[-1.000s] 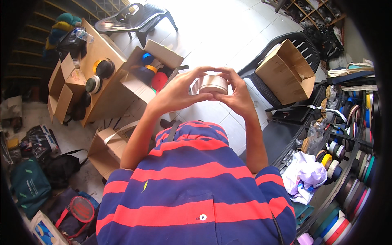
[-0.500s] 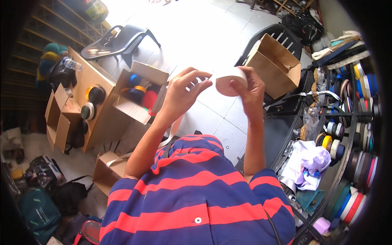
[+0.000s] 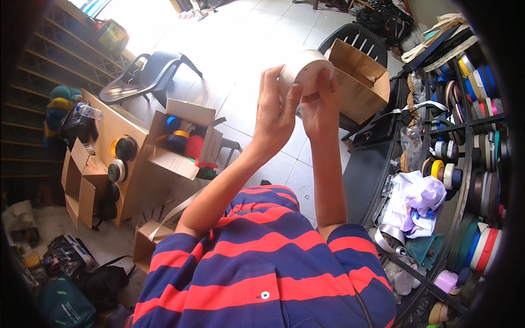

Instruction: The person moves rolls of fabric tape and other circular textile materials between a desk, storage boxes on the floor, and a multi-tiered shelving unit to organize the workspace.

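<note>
A white roll, wound like a strap or ribbon, is held up in front of me, with its flat round side partly toward me. My left hand grips its left side, fingers behind and thumb along the near face. On the lower right, my right hand is closed round the same roll, thumb pressed to the flat side. Whether a loose end hangs from the roll is hidden by the fingers.
Right of me, a black rack holds several coloured rolls. An open cardboard box sits on a black chair. On the left, another box with coloured rolls stands by a wooden table. A grey chair stands beyond.
My left hand has come over to the right and now grips the roll too. The roll has moved up and been tilted. My view has shifted slightly.
</note>
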The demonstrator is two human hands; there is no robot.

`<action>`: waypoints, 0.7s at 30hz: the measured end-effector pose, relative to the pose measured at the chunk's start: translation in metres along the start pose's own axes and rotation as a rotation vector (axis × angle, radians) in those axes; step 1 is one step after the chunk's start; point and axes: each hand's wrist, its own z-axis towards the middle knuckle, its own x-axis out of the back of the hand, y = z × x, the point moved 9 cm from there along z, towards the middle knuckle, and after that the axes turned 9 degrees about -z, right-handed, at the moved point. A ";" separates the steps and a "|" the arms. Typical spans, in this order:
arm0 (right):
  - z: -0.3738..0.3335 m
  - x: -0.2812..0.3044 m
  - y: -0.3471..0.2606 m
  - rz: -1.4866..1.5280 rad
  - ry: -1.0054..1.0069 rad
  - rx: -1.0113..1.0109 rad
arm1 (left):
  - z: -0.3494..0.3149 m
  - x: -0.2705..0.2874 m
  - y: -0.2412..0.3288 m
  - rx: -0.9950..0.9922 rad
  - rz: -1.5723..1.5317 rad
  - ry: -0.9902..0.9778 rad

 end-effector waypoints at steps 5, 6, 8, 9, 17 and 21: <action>-0.008 -0.019 0.027 0.219 -0.337 -0.174 | -0.005 0.020 0.036 -0.225 0.264 -0.115; -0.014 -0.027 0.034 0.277 -0.413 -0.234 | -0.001 0.032 0.038 -0.221 0.264 -0.057; -0.032 -0.046 0.058 0.559 -0.527 -0.474 | 0.013 0.038 0.042 -0.141 0.182 -0.330; -0.039 -0.053 0.063 0.552 -0.550 -0.547 | 0.014 0.040 0.046 -0.169 0.239 -0.420; -0.030 -0.042 0.077 -0.496 -0.355 -0.341 | -0.003 0.094 0.018 0.228 0.282 -0.186; -0.057 -0.072 0.074 -0.551 -0.437 -0.125 | -0.029 0.136 0.010 0.160 0.214 -0.001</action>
